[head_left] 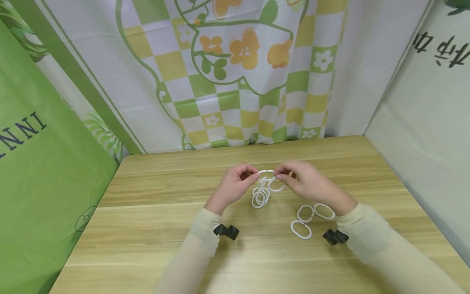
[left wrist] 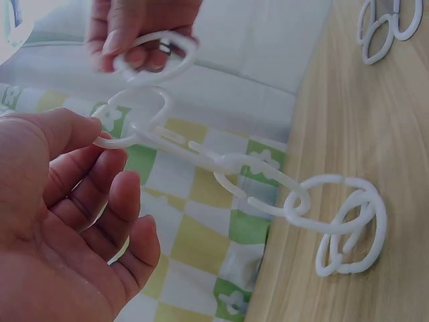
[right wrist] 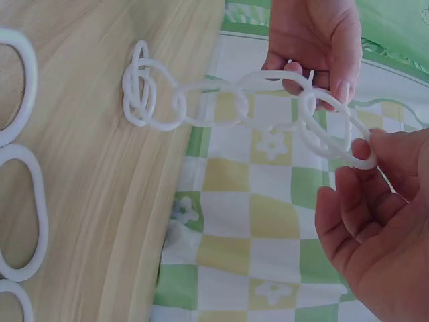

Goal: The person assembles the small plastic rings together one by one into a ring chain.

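My left hand pinches the end link of a chain of white plastic links between thumb and forefinger. From there the chain hangs down, and its lower links lie bunched on the wooden table. Opposite, my right hand pinches a single white oval link with thumb and forefinger. This link is close to the chain's end link; I cannot tell whether the two are hooked together. Small gaps show in some of the links.
Several loose white oval links, one of them nearest me, lie on the wooden table by my right forearm. Behind the table hangs a checked, flowered curtain. A green cloth borders the left side, a white one the right.
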Demonstrator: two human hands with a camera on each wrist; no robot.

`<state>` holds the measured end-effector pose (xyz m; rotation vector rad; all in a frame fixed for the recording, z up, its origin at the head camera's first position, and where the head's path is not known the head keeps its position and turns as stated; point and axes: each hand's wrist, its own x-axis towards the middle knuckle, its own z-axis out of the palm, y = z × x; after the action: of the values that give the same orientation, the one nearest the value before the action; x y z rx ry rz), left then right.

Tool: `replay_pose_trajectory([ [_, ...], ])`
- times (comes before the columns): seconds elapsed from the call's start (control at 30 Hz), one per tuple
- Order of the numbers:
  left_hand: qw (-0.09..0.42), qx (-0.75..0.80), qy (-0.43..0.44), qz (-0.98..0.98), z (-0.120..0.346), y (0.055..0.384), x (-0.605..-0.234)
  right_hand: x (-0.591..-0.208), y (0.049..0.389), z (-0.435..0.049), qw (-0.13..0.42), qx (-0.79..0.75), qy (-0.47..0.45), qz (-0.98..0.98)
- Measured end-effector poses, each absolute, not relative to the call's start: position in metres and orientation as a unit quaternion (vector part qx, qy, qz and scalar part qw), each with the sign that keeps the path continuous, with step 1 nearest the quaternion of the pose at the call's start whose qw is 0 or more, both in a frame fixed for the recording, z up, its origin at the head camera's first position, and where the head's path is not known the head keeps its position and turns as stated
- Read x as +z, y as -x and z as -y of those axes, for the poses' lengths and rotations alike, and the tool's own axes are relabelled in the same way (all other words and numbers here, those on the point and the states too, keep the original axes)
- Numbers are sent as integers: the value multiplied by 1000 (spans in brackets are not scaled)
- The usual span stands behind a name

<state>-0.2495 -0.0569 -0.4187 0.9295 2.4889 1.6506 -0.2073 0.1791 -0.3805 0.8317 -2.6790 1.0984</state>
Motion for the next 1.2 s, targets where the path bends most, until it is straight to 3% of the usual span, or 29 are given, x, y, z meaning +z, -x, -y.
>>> replay_pose_trajectory([
  [0.93,32,470,-386,-793,52,240,-412,-382,212,-171,191,345,-247,885],
  [1.2,75,468,-342,-811,53,240,-409,-374,209,-169,175,406,-228,867],
])
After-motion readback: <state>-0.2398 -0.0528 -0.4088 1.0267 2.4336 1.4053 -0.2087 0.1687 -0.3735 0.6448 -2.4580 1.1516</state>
